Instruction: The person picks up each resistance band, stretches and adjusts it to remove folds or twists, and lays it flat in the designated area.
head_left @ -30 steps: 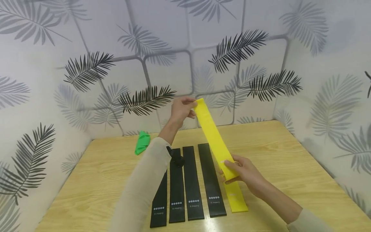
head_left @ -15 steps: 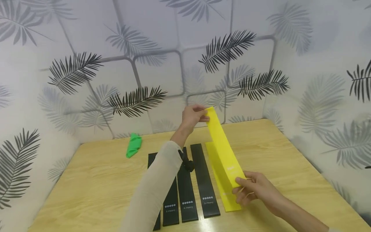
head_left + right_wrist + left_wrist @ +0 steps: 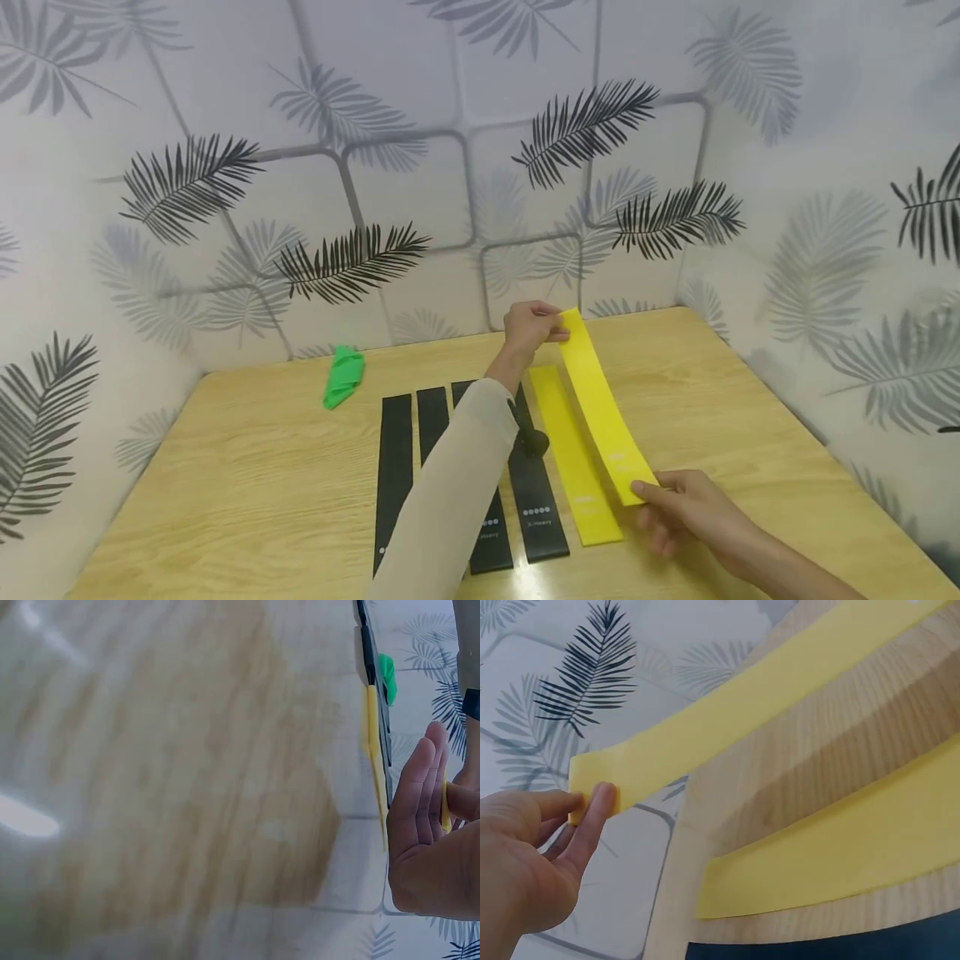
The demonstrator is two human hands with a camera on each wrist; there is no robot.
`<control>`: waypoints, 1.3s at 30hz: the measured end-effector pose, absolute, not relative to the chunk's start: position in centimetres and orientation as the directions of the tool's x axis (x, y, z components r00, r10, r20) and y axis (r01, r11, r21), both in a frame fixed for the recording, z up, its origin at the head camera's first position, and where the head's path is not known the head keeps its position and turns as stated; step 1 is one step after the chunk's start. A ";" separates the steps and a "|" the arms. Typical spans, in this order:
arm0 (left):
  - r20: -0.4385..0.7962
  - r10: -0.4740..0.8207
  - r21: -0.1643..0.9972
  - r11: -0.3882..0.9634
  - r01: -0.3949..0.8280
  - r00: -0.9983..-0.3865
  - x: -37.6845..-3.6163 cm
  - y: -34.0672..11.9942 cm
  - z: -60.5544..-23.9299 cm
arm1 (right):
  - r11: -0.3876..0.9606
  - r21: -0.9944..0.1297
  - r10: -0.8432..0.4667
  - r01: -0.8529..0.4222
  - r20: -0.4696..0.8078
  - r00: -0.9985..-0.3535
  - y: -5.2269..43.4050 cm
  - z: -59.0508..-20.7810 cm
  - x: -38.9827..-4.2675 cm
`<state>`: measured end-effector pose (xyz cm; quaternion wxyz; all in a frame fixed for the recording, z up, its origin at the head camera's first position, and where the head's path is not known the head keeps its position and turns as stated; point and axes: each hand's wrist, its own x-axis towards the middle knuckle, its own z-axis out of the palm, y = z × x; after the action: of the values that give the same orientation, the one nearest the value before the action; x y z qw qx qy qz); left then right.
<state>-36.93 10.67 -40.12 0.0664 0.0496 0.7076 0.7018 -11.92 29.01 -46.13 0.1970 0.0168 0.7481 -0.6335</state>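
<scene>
A yellow flat band [image 3: 600,408] is stretched between both hands, sloping down just above the table, to the right of a second yellow band [image 3: 573,467] that lies flat. My left hand [image 3: 536,325] pinches its far end between thumb and fingers; the left wrist view shows that pinch [image 3: 592,802] on the held band [image 3: 765,697], above the flat one [image 3: 840,855]. Its near end is pinched by my right hand [image 3: 660,496], with the band [image 3: 445,806] showing between the fingers [image 3: 420,787]. Several black bands [image 3: 393,467] lie side by side to the left, partly hidden by my left sleeve.
The bands lie on a wooden table [image 3: 262,467]. A crumpled green band [image 3: 344,377] sits at its back left. Leaf-patterned walls close in the table's back and both sides. Bare wood shows to the right of the yellow bands and at the left.
Both hands have lowered the yellow band and carried it rightward, from above the black bands to beside the flat yellow band. The left hand has dropped from wall height nearly to the table.
</scene>
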 end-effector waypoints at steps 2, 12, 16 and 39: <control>-0.054 0.148 0.997 0.067 -0.044 -0.987 -36.9 11.2 -40.9 | 0.206 -0.934 -0.233 0.292 -0.337 -0.912 29.1 -46.4 -11.8; -0.115 0.135 0.985 0.143 -0.095 -0.984 -36.3 12.6 -44.2 | 0.299 -0.893 -0.229 0.337 -0.409 -0.883 29.4 -47.7 -11.8; -0.138 0.110 0.981 0.150 -0.121 -0.984 -36.7 13.1 -44.6 | 0.342 -0.878 -0.225 0.336 -0.423 -0.878 29.5 -47.6 -12.2; -0.194 0.140 0.939 0.312 -0.143 -0.971 -36.3 12.2 -46.4 | 0.479 -0.798 -0.202 0.365 -0.505 -0.840 29.5 -47.8 -12.5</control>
<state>-36.33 12.23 -46.41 0.1203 -0.0010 0.8010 0.5865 -12.46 29.47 -47.79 0.2788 0.0501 0.8136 -0.5078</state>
